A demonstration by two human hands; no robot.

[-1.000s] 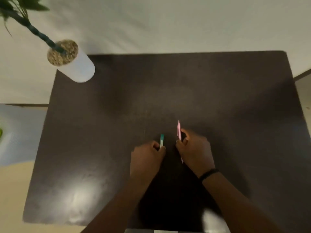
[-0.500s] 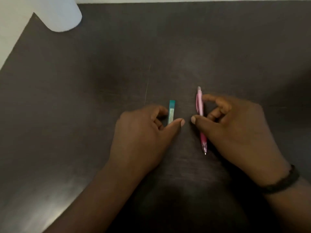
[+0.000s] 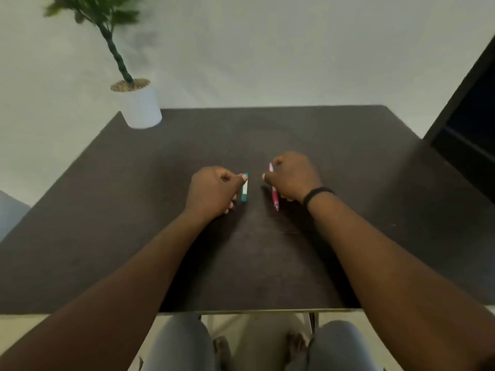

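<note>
A small teal lead case (image 3: 244, 192) sits at the middle of the dark table (image 3: 348, 162), and my left hand (image 3: 214, 192) pinches it with curled fingers, a fingertip at its top end. A pink mechanical pencil (image 3: 274, 195) is held in my right hand (image 3: 292, 176), its fingers curled round the barrel, tip pointing toward me. Both hands are close together, a small gap between them. I cannot tell whether the case and the pencil are lifted off the table.
A white cylindrical pot (image 3: 140, 107) with a green plant (image 3: 107, 28) stands on the table's far left corner. A dark piece of furniture (image 3: 471, 135) rises at the right. My knees (image 3: 179, 341) show below the near table edge.
The camera has tilted up, so the wall and plant come into view. My right hand's fingers have closed round the pink pencil; my left hand still pinches the teal case.
</note>
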